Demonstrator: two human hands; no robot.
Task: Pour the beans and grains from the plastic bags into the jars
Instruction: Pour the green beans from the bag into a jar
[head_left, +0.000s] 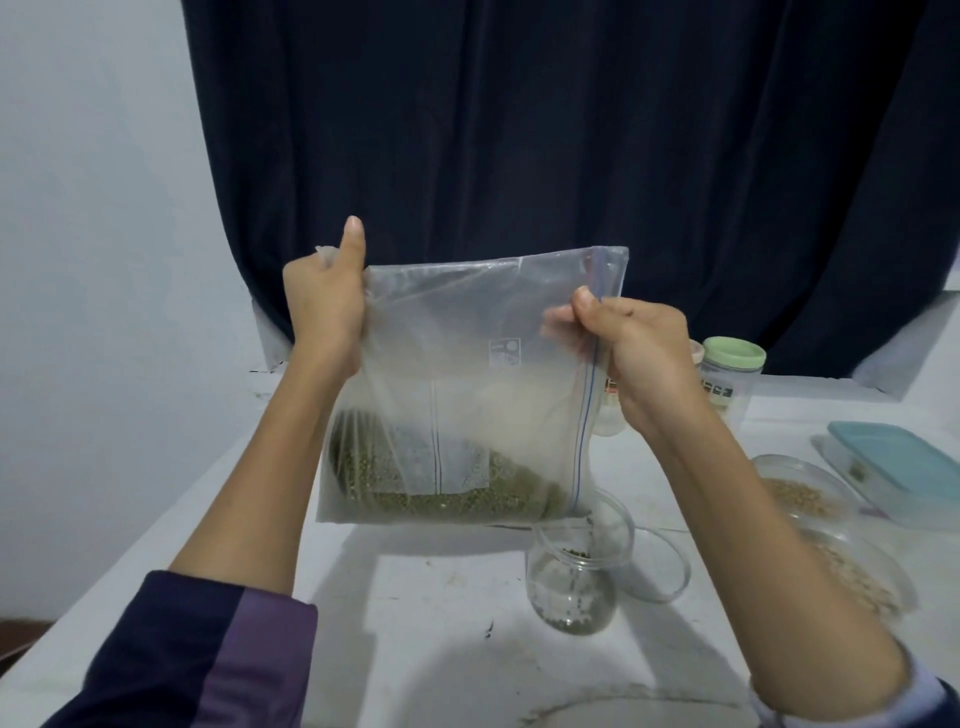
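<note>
the left hand (324, 306) grips one end of the plastic bag (467, 395) and the right hand (636, 358) pinches its zip edge, holding it turned sideways over the open jar (576, 577). a few green beans (447, 493) lie in the jar; most remain bagged, so pouring looks barely begun. the table (415, 597) offers room leftward; bowls crowd the right.

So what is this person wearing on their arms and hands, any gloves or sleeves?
No gloves: both the left hand and the right hand are bare, with no rings or watch visible. The left sleeve is dark navy with a purple panel, pushed up toward the elbow. The right sleeve shows only at the frame's corner, dark with a paler cuff edge.
</note>
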